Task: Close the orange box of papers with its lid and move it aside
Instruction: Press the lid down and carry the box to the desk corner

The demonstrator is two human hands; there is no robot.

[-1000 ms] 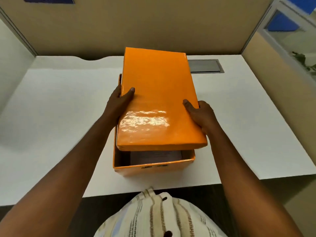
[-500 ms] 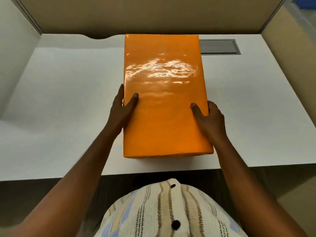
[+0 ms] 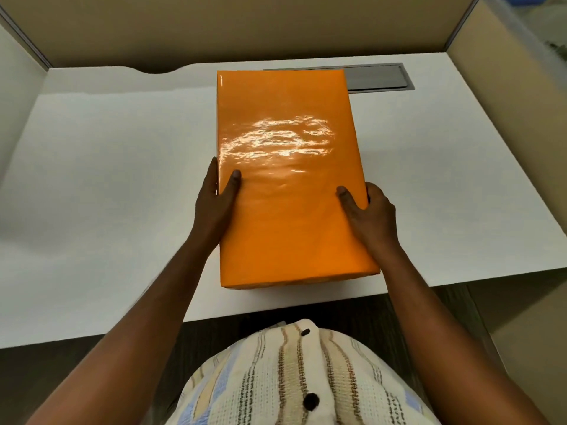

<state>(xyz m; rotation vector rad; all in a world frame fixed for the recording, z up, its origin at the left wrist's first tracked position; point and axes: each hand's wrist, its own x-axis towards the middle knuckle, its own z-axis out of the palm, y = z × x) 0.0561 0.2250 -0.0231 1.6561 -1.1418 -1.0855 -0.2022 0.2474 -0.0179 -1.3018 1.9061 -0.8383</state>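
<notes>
The glossy orange lid (image 3: 285, 179) lies flat on the orange box, covering it fully; only a thin strip of the box's front wall (image 3: 276, 285) shows under the lid's near edge. The papers are hidden inside. The box stands in the middle of the white desk (image 3: 107, 179), near its front edge. My left hand (image 3: 214, 207) clasps the lid's left edge, thumb on top. On the opposite edge my right hand (image 3: 368, 216) grips the same way.
A grey metal cable hatch (image 3: 380, 79) is set into the desk behind the box at the right. Beige partition walls (image 3: 245, 29) enclose the desk at the back and both sides. White desk surface stretches left and right of the box.
A second ago the lid was tilted with its near end raised above the open box, papers visible. It has come down flat and the box is shut. Both hands keep their grip.
</notes>
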